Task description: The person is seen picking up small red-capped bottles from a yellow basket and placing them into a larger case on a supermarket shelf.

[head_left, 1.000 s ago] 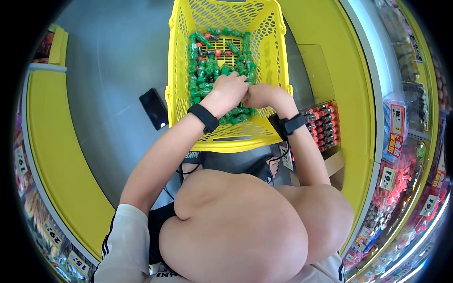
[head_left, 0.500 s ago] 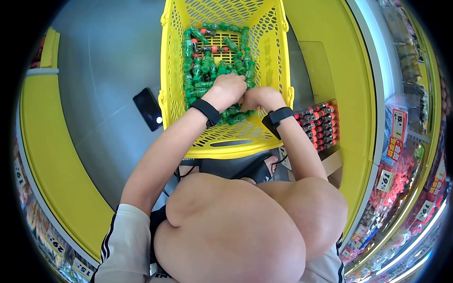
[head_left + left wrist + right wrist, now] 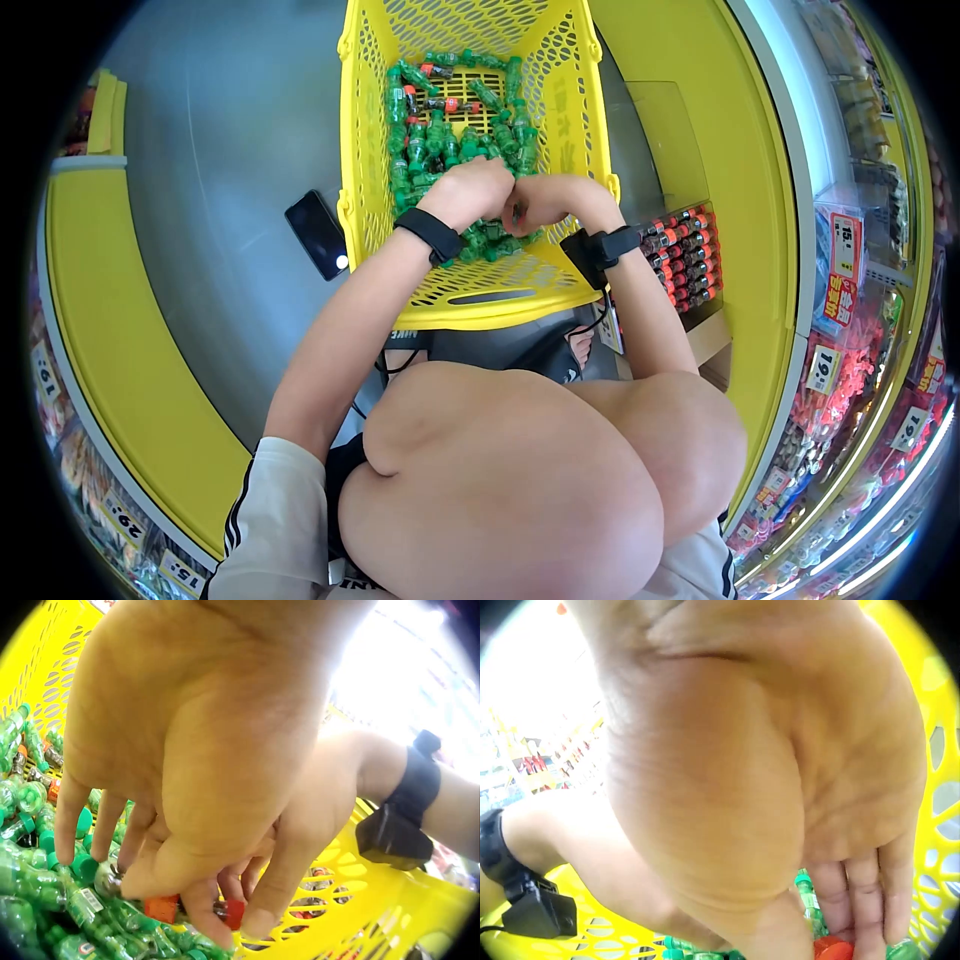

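Note:
Inside the yellow basket (image 3: 480, 318) my two hands meet over a heap of small green bottles (image 3: 490, 243). Both hold one small red-capped bottle (image 3: 161, 909), lying roughly level between them. The fingers of my left hand (image 3: 473, 190) pinch its clear end. At the cap end, my right hand (image 3: 548, 200) grips with thumb and forefinger. Its red cap (image 3: 234, 914) shows between the right fingers in the left wrist view. In the right wrist view, red shows beside the right fingers (image 3: 866, 900); the palm hides most of the rest.
A black phone (image 3: 318, 234) lies on the grey floor left of the basket. Right of it stands a rack of red-capped dark bottles (image 3: 682, 258). Yellow shelf fronts (image 3: 105, 330) flank both sides. A few red-capped bottles (image 3: 455, 105) lie among the green ones.
My right hand has shifted in the basket and turned, and a dark bit now shows between the hands. The left hand stays nearly in place. The head view has shifted slightly.

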`<state>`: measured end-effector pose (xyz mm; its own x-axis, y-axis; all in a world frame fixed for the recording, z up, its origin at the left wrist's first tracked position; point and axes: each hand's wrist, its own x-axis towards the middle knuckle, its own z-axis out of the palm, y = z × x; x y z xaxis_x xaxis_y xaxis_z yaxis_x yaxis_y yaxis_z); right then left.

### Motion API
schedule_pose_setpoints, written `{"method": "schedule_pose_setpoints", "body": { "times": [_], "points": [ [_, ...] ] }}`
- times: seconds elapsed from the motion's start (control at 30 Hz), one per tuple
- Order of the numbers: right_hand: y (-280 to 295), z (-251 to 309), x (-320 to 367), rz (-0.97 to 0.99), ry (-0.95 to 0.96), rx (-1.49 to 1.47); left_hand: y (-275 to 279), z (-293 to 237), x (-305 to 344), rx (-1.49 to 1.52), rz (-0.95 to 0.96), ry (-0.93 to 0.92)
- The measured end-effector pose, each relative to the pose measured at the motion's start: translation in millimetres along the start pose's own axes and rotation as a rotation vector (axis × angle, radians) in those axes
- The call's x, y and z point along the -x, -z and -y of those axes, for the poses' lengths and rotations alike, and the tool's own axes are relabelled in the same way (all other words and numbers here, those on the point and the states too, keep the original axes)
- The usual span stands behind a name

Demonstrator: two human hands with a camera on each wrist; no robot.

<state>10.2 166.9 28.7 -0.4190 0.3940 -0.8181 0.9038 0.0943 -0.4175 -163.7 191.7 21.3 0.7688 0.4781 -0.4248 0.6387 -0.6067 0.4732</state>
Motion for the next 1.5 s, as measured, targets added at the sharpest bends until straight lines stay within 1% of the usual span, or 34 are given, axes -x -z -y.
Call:
{"method": "schedule_pose_setpoints", "body": {
  "times": [0.07, 0.1, 0.13, 0.17, 0.2, 0.27, 0.3, 0.33, 0.43, 0.5, 0.53, 0.57, 0.6, 0.63, 0.67, 0.7, 0.73, 0.8, 0.87, 0.9, 0.93, 0.97, 1.0, 1.07, 1.13, 1.17, 1.2, 1.23, 1.3, 1.33, 1.4, 1.47, 1.5],
  "points": [
    [2, 9, 14, -0.099, -0.054, -0.184, 4, 1, 1, 0.027, -0.030, -0.025],
    [0, 9, 18, -0.102, -0.055, -0.188, 15, -4, 3, 0.060, 0.049, 0.013],
    [-2, 7, 24, -0.192, -0.002, -0.152, 20, -8, 4, 0.094, 0.129, 0.050],
    [-4, 6, 29, -0.281, 0.049, -0.115, 20, -9, 2, 0.092, 0.131, 0.045],
    [-2, 9, 36, -0.284, 0.045, -0.118, 21, -7, -1, 0.104, 0.116, 0.034],
    [4, 17, 50, -0.259, 0.028, -0.235, 21, 0, -8, 0.117, 0.102, 0.020],
    [1, 14, 52, -0.279, 0.079, -0.279, 20, 2, -11, 0.065, 0.084, -0.017],
    [-2, 11, 56, -0.281, 0.072, -0.283, 19, 3, -13, 0.013, 0.063, -0.056],
    [-4, 11, 73, -0.336, 0.099, -0.300, 24, -6, -6, -0.032, 0.060, -0.070],
    [-10, 15, 89, -0.432, 0.055, -0.337, 28, -14, 2, -0.057, 0.058, -0.081],
    [-14, 15, 96, -0.437, 0.055, -0.341, 27, -19, 5, -0.063, 0.060, -0.083],
    [-18, 15, 103, -0.501, 0.053, -0.361, 27, -24, 9, -0.059, -0.002, -0.128],
    [-21, 14, 110, -0.564, 0.050, -0.382, 28, -30, 14, -0.054, -0.063, -0.173],
    [-24, 14, 119, -0.568, 0.051, -0.388, 34, -42, 18, -0.054, -0.046, -0.154],
    [-28, 14, 129, -0.618, 0.059, -0.378, 36, -48, 23, -0.059, -0.039, -0.155],
    [-32, 14, 139, -0.670, 0.065, -0.367, 37, -54, 28, -0.031, -0.066, -0.201],
    [-39, 14, 148, -0.676, 0.063, -0.371, 41, -61, 31, -0.003, -0.096, -0.248],
    [-54, 14, 167, -0.864, 0.041, -0.471, 48, -77, 38, -0.016, -0.081, -0.280],
    [-72, 0, 174, -0.899, 0.050, -0.470, 47, -92, 44, 0.000, -0.163, -0.342],
    [-82, -4, 177, -0.931, 0.094, -0.566, 44, -98, 47, -0.021, -0.234, -0.389],
    [-89, -9, 181, -0.964, 0.143, -0.659, 43, -106, 49, -0.027, -0.229, -0.393],
    [-95, -13, 186, -0.986, 0.100, -0.659, 43, -115, 51, -0.021, -0.253, -0.403],
    [-103, -18, 189, -0.993, 0.098, -0.667, 43, -123, 51, -0.014, -0.277, -0.411],
    [-117, -31, 190, -1.017, 0.159, -0.926, 42, -131, 45, -0.064, -0.292, -0.448],
    [-126, -42, 193, -1.029, 0.200, -0.908, 42, -142, 39, -0.074, -0.349, -0.504],
    [-134, -50, 191, -1.093, 0.194, -0.875, 41, -149, 33, -0.083, -0.341, -0.509],
    [-138, -55, 191, -1.156, 0.186, -0.841, 38, -156, 26, -0.088, -0.373, -0.527],
    [-141, -59, 193, -1.164, 0.188, -0.847, 37, -164, 19, -0.092, -0.407, -0.545],
    [-149, -64, 198, -1.215, 0.209, -1.184, 32, -185, 9, -0.089, -0.427, -0.561],
    [-152, -71, 197, -1.257, 0.202, -1.225, 29, -195, 5, -0.079, -0.454, -0.573],
    [-158, -77, 201, -1.387, 0.120, -1.237, 22, -213, -4, -0.092, -0.408, -0.580],
    [-165, -87, 203, -1.476, 0.089, -1.336, 14, -230, -11, -0.157, -0.376, -0.537],
    [-169, -91, 202, -1.519, 0.036, -1.374, 6, -236, -18, -0.131, -0.350, -0.548]
  ]
}}
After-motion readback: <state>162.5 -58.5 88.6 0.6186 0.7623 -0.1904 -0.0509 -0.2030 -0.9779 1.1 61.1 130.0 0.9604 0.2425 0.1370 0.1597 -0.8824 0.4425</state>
